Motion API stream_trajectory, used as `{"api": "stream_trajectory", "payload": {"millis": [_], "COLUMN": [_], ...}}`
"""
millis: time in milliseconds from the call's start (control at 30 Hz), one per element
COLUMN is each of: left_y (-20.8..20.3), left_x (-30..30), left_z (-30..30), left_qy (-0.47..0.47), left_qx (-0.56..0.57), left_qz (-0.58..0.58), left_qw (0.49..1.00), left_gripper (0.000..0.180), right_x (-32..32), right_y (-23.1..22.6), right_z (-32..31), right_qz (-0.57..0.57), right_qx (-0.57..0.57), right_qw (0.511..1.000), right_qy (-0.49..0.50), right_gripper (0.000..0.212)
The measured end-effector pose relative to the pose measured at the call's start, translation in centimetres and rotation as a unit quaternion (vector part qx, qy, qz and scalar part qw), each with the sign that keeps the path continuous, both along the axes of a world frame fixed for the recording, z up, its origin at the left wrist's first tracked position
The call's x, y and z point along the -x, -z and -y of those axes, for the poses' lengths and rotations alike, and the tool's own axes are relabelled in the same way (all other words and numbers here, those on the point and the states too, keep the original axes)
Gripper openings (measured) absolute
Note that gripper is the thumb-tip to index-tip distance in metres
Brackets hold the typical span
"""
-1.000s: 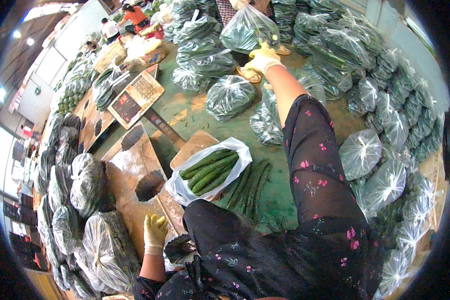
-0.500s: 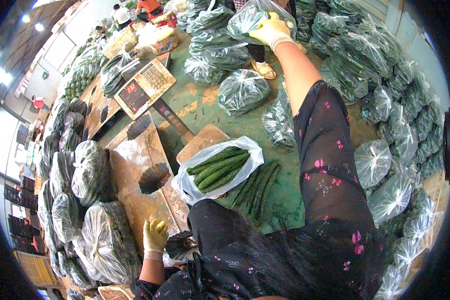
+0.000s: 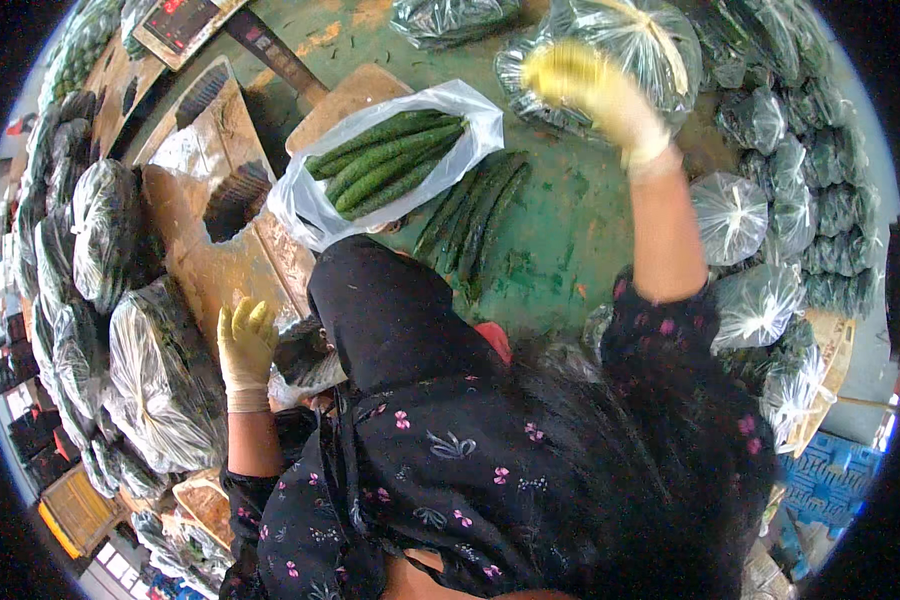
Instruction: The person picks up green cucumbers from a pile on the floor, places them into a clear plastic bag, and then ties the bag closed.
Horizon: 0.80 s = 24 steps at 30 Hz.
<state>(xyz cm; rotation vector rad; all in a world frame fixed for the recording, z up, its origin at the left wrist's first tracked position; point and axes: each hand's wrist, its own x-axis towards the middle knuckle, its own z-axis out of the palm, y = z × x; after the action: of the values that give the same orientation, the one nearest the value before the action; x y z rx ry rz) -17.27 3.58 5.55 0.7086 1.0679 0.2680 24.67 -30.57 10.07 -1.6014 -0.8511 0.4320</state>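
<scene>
My right hand (image 3: 595,95), in a yellow-coated glove, is over a clear bag of cucumbers (image 3: 660,55) on the floor; motion smears its fingers, so its grip does not show. My left hand (image 3: 247,345), gloved alike, is raised at my left side with its fingers apart and slightly curled, holding nothing. Ahead of me an open whitish plastic bag (image 3: 485,115) of green cucumbers (image 3: 390,160) rests on the scale's platform (image 3: 355,100). Several loose dark cucumbers (image 3: 475,215) lie on the green floor just right of it.
The scale's display (image 3: 175,25) stands at the upper left on a dark post (image 3: 270,50). Flattened brown cardboard (image 3: 185,190) covers the floor at left. Filled bags are stacked along the left (image 3: 155,385) and right (image 3: 745,220). A blue crate (image 3: 835,475) is at the lower right.
My right hand has come back toward me from the far bag, and a filled bag now lies beneath it. The view has tilted nearer my body. My left hand remains raised.
</scene>
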Motion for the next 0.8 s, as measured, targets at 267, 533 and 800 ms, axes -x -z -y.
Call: {"api": "stream_trajectory", "payload": {"millis": [267,533,800], "left_y": [-0.4,2.9,0.6], "left_x": [-2.8,-0.6,-2.4], "left_z": [-0.7,-2.3,-0.6], "left_qy": [0.06,0.148,0.08], "left_qx": [-0.005,-0.122,-0.042], "left_qz": [-0.016,0.053,-0.005], "left_qw": [0.998,0.98,0.996], "left_gripper": [0.052,0.041,0.044], "right_x": [18.6,17.9,17.7], "right_y": [31.2,26.4,25.4], "right_z": [5.8,-6.1,-3.1], "right_qz": [-0.262,-0.383,-0.373], "right_qx": [0.4,0.421,0.41], "right_qw": [0.85,0.703,0.73], "right_qy": [0.222,0.426,0.4], "right_gripper": [0.068,0.078,0.074]}}
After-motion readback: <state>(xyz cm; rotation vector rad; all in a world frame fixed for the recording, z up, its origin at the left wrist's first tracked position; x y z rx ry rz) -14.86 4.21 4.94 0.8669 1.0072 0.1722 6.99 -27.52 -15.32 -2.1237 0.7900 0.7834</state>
